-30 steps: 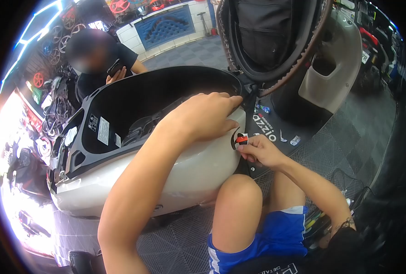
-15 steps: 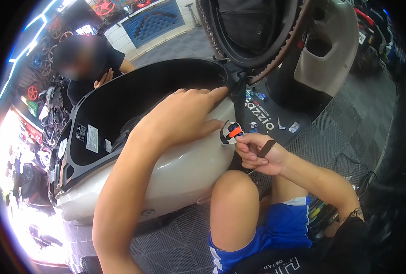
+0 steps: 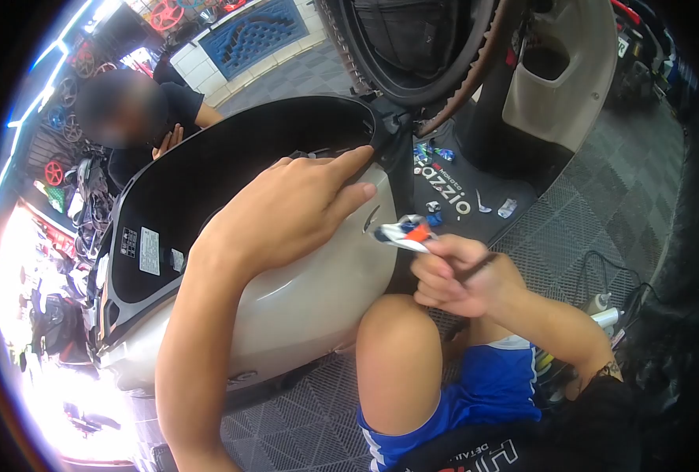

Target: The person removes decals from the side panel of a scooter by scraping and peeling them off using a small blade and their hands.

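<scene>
A scooter's glossy light-grey side panel (image 3: 310, 287) fills the middle, beside its black storage bin (image 3: 160, 185). My left hand (image 3: 282, 208) lies over the panel's upper edge, fingers outstretched, holding nothing. Between thumb and fingers of my right hand (image 3: 460, 275) is a peeled piece of sticker (image 3: 412, 233), white, dark blue and orange, curled and clear of the panel. A dark flat strip (image 3: 475, 269), blurred, is also held in that hand; its kind I cannot make out. On the panel near my left thumb shows a thin dark curved mark (image 3: 371, 219).
Sticker scraps (image 3: 507, 208) lie on the scooter's dark, lettered floor mat (image 3: 453, 193). The raised seat (image 3: 412, 47) stands at the top. Across the bin is another person (image 3: 184, 102), one hand near the face. Cables (image 3: 613, 271) and a white bottle (image 3: 606, 318) are at right.
The sticker piece has come away from the panel, moving with my right hand slightly right and down. My left thumb has lifted from beside it; the left hand remains on the panel.
</scene>
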{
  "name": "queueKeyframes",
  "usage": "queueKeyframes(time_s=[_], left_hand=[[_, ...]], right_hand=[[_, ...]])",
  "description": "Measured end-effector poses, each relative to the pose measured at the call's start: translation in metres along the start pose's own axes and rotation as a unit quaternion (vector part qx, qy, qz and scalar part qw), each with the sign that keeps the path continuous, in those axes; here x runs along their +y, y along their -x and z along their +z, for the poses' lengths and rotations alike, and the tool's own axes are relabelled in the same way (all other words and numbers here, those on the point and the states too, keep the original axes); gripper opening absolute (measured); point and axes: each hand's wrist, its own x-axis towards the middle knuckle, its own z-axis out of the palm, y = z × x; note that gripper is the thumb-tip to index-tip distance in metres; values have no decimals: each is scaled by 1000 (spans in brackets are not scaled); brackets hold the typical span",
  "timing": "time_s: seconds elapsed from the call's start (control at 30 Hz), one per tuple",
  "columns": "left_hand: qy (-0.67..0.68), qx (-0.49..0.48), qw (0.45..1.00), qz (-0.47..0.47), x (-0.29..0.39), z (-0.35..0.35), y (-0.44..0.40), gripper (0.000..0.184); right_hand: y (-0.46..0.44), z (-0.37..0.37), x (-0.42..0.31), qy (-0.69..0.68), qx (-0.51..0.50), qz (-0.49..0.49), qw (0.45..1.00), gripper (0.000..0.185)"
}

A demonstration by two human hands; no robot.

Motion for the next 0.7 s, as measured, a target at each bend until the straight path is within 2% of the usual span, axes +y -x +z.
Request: queueKeyframes(time_s=[0.03, 0.1, 0.2, 0.3, 0.33, 0.43, 0.5, 0.57, 0.6, 0.67, 0.7], left_hand=[[10, -6, 1000, -9, -10, 8, -6, 47], [24, 13, 1000, 6, -27, 24, -16, 48], [-6, 60, 997, 51, -25, 27, -22, 50], [-92, 63, 993, 41, 8, 13, -17, 52], [-120, 66, 990, 42, 9, 20, -17, 52], [-196, 110, 970, 96, 1, 37, -27, 48], [-233, 131, 955, 125, -5, 43, -31, 46], [-261, 135, 947, 133, -8, 45, -32, 43], [-256, 133, 949, 130, -8, 45, -31, 42], [-239, 135, 954, 123, -9, 44, -29, 42], [-229, 139, 956, 121, -8, 42, -26, 41]], right_hand=[[13, 8, -8, 39, -67, -37, 996, 44], [43, 17, -24, 41, -94, -105, 989, 44], [70, 3, -34, 79, -40, -136, 987, 45], [82, -16, -28, 117, 37, -141, 982, 46], [82, -21, -26, 173, 78, -159, 969, 46], [66, -56, -27, 285, 221, -92, 928, 46], [50, -95, -31, 347, 272, -1, 898, 46], [38, -136, -40, 407, 304, 106, 855, 47], [31, -146, -46, 463, 327, 128, 814, 48], [21, -153, -58, 567, 368, 174, 716, 50], [19, -157, -63, 638, 369, 220, 639, 50]])
